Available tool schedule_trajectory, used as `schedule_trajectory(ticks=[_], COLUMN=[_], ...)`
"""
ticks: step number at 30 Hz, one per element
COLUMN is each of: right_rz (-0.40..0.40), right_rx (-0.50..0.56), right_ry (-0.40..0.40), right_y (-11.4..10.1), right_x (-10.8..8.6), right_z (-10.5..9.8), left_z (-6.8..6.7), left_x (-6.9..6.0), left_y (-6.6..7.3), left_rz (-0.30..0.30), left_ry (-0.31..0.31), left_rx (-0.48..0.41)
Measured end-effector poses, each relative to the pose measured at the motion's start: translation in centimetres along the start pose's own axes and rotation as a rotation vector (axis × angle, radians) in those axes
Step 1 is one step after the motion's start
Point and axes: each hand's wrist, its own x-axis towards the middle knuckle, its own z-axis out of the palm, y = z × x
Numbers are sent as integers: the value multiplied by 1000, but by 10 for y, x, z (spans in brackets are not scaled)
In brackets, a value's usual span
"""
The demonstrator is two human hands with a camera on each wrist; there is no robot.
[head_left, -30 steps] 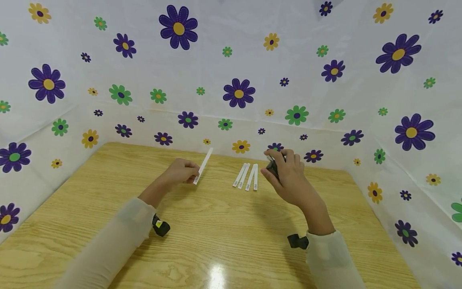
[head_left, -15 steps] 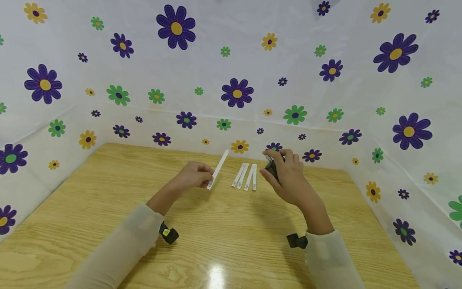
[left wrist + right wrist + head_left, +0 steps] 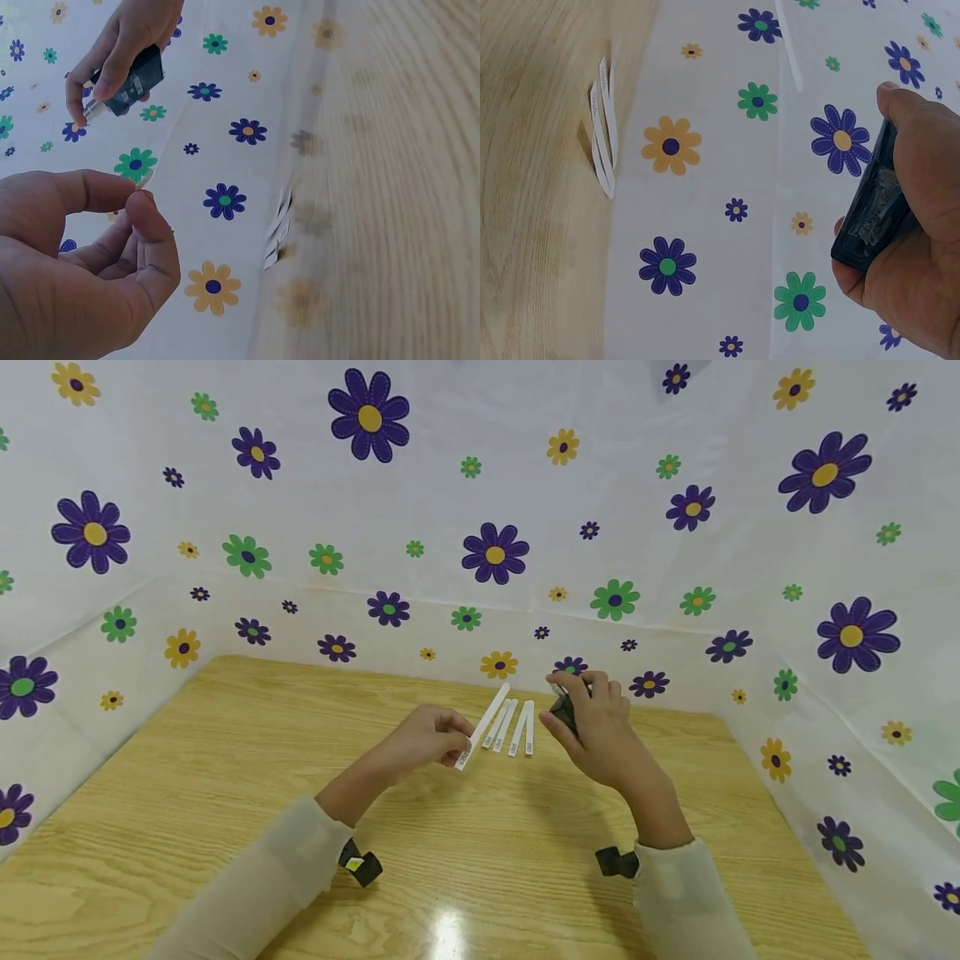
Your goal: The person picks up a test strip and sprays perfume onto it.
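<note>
My left hand (image 3: 427,743) pinches a white paper test strip (image 3: 486,722) near its printed lower end, between thumb and index finger. The strip slants up and away, its far end toward the back wall. In my right hand (image 3: 603,735) is a small dark glass perfume bottle (image 3: 139,82), tilted, with a silver spray neck. The index finger reaches over the sprayer, and the nozzle side faces left toward the strip. Bottle and strip are apart. Between the hands, several more printed test strips (image 3: 517,728) lie fanned on the table, partly close behind the held strip.
A wooden table (image 3: 450,843) spreads beneath both arms. White cloth (image 3: 420,510) with purple, green and yellow flowers walls in the back and sides. Small black wrist cameras (image 3: 618,862) sit under each sleeve cuff.
My left hand has moved right and a little nearer with the test strip, bringing it beside the loose strips and closer to the bottle. The right hand and perfume bottle have stayed in place.
</note>
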Motion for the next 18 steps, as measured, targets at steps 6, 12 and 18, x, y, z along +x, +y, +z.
schedule_trajectory(ticks=[6, 12, 18], right_rz=[-4, -3, 1], right_rx=[-13, -19, -19], right_ry=[-1, -11, -26], right_y=[-1, -5, -7], right_x=[0, 1, 1], right_z=[2, 3, 5], left_z=[8, 13, 19], left_x=[-7, -12, -14], left_y=[4, 7, 11], left_rz=[20, 44, 33], left_ry=[-43, -67, -70], left_rx=[-24, -34, -41])
